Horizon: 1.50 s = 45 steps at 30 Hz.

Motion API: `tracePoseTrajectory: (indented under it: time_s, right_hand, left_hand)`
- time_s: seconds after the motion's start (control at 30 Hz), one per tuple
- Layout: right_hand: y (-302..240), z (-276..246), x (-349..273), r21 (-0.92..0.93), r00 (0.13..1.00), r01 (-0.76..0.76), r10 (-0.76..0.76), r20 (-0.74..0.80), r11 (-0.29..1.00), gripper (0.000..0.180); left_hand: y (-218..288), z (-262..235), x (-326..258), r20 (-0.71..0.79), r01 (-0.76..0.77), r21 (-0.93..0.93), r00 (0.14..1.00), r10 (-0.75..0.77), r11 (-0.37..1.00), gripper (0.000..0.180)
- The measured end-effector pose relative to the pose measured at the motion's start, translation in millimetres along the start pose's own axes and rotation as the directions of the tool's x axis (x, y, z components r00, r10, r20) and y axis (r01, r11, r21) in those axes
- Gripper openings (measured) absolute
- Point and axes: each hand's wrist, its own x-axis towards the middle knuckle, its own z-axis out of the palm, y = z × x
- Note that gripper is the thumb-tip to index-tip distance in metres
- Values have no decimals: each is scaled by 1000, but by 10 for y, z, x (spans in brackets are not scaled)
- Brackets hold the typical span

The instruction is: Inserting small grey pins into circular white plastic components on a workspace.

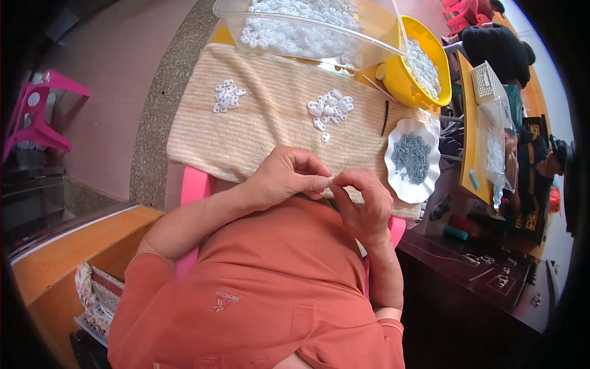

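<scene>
My left hand (289, 175) and my right hand (362, 200) meet fingertip to fingertip over the near edge of a beige striped cloth (270, 132). Between the pinched fingers sits a tiny white piece (332, 179), too small to make out clearly. Two small heaps of white plastic pieces lie on the cloth: one at the far left (227, 96), one near the middle (330, 107). A thin dark stick (385, 117) lies at the cloth's right side.
A clear plastic tray (369, 24) and a yellow basin (402, 83) hold several white pieces at the far edge. A white scalloped dish (396, 166) holds small grey parts. Another person sits at the right by white baskets (485, 83). A pink stool (40, 117) stands far left.
</scene>
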Motion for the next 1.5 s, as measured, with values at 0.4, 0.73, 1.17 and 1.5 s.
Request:
tracePoseTrajectory:
  time_s: [0.4, 0.73, 1.17, 1.5]
  right_hand:
    - [86, 36, -40, 73, 1000, -21, 20, 20, 997, 21]
    - [165, 186, -179, 307, 975, -223, 205, 89, 925, 18]
    - [135, 174, -121, 552, 813, -580, 468, 347, 599, 24]
    - [115, 211, -128, 596, 795, -590, 521, 311, 545, 19]
  left_hand:
    - [-55, -22, 29, -8, 4, -110, 1000, -5, 994, 11]
    - [-43, -14, 0, -23, -47, -185, 999, 43, 982, 13]
    - [-77, 34, -16, -64, -228, 37, 971, 230, 973, 9]
    - [-83, 78, -24, -130, -242, 90, 959, 252, 966, 8]
